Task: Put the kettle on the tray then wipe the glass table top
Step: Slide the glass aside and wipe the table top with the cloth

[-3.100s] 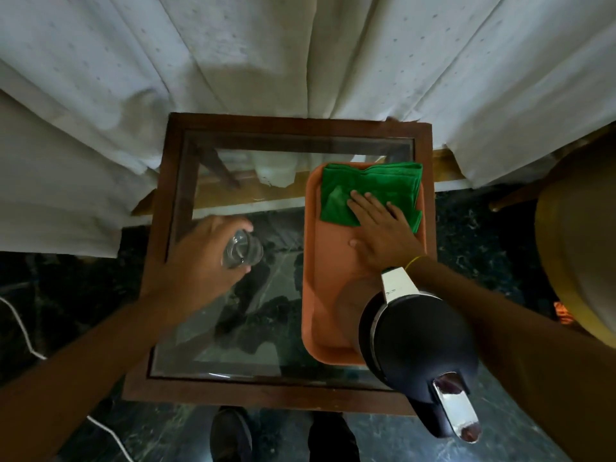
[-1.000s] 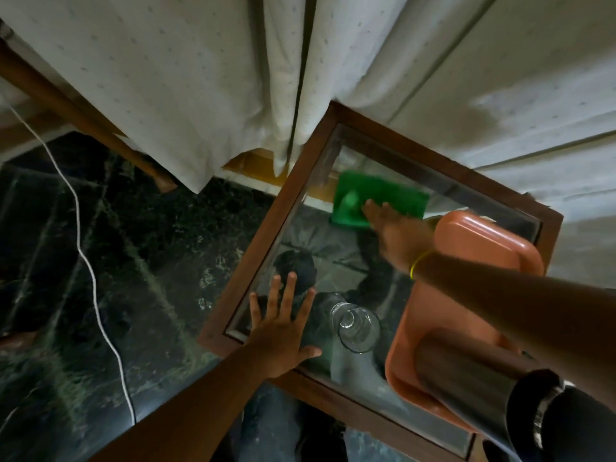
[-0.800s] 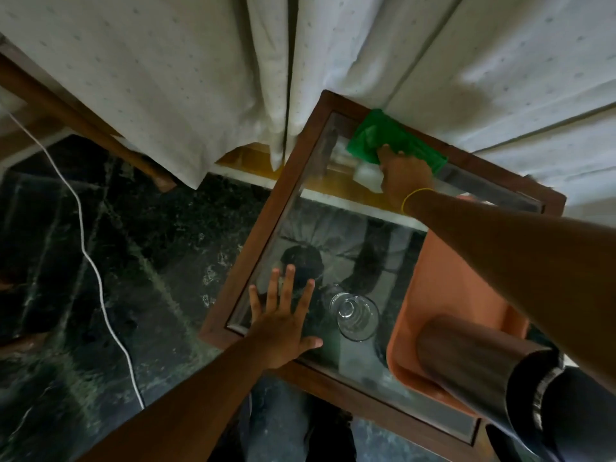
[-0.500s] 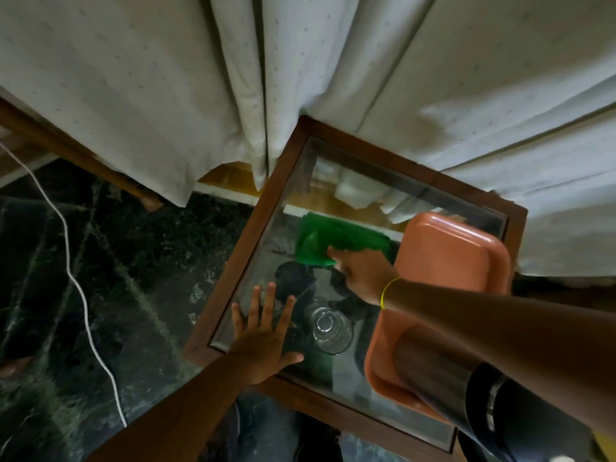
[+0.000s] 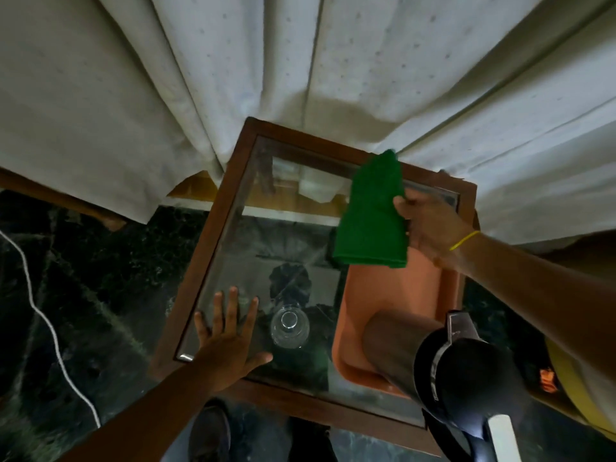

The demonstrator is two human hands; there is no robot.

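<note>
A steel kettle with a black lid (image 5: pixel 416 365) stands on the near end of the orange tray (image 5: pixel 393 291), on the right side of the wood-framed glass table top (image 5: pixel 263 248). My right hand (image 5: pixel 430 228) grips a folded green cloth (image 5: pixel 371 215) and holds it lifted above the tray's far end, hanging down. My left hand (image 5: pixel 230 341) lies flat with fingers spread on the glass at the near left corner, just left of a clear drinking glass (image 5: pixel 289 330).
White curtains (image 5: pixel 300 68) hang along the table's far edge. A white cable (image 5: pixel 43 321) runs over the dark marble floor at left. Something yellow (image 5: pixel 580 395) is at the right edge. My feet show below the table's near edge.
My right hand swept the cloth over the far and middle glass, then lifted it off the glass and carried it right, above the tray. The left hand stayed flat.
</note>
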